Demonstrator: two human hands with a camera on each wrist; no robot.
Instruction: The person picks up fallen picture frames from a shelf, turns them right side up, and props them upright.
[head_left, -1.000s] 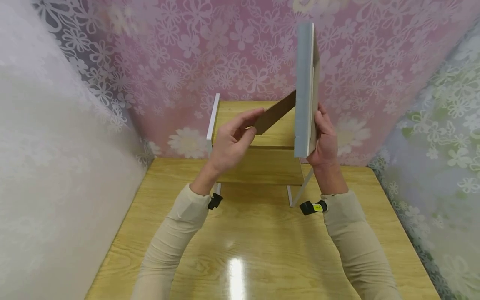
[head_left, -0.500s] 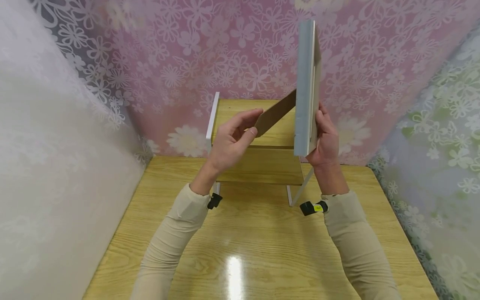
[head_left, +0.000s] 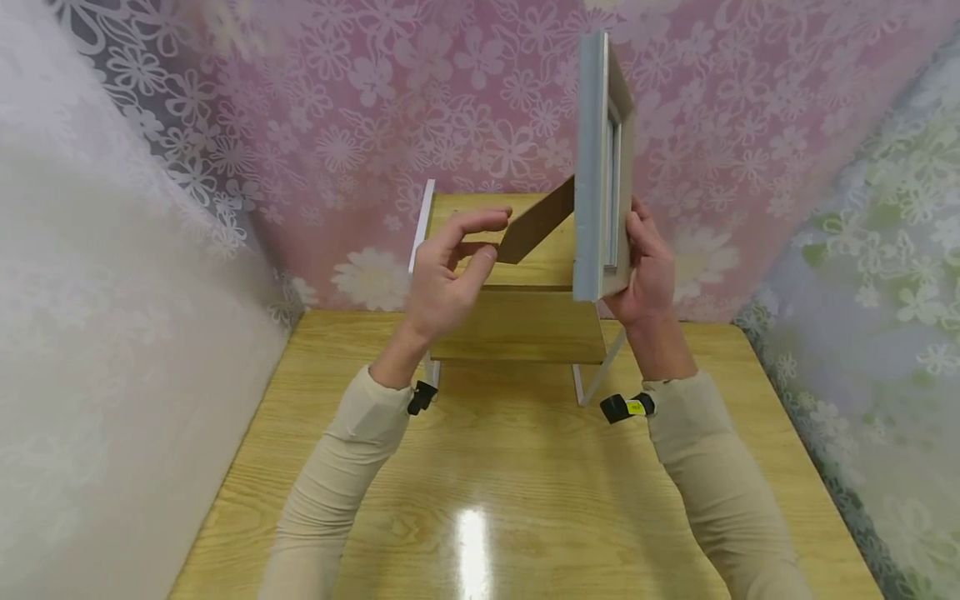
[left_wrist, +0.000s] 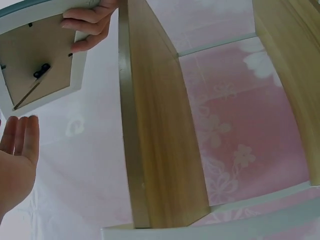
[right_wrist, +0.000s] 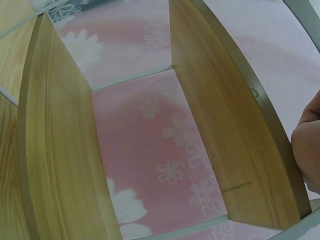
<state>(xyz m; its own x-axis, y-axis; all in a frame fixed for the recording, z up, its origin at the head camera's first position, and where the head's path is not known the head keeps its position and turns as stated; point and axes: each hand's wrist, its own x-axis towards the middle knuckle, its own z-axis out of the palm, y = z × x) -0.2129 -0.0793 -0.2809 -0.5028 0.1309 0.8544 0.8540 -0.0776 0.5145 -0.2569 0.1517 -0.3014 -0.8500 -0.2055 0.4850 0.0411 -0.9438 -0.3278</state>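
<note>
A picture frame (head_left: 590,167) with a pale blue-grey edge stands upright in the air, held by its right side in my right hand (head_left: 647,275). From its back, a brown easel leg (head_left: 538,221) sticks out toward the left. My left hand (head_left: 446,287) is at the leg's free end, thumb and fingers spread apart. In the left wrist view, the straight fingers of the left hand (left_wrist: 17,165) lie just below the leg, apart from it. That view also shows the frame's brown backing board (left_wrist: 42,60) and the black hinge (left_wrist: 42,70). The right wrist view catches only part of a hand.
Behind the hands stands a two-tier shelf with a wooden top board (head_left: 457,204), a lower board (head_left: 517,329) and white metal legs (head_left: 600,379). It rests on a wood-grain table (head_left: 540,483). Flower-patterned cloth walls (head_left: 337,108) enclose the table at the back and sides.
The picture frame has shifted slightly left and turned, showing more of its front side. My left hand has moved a little left, and its fingers have come off the easel leg.
</note>
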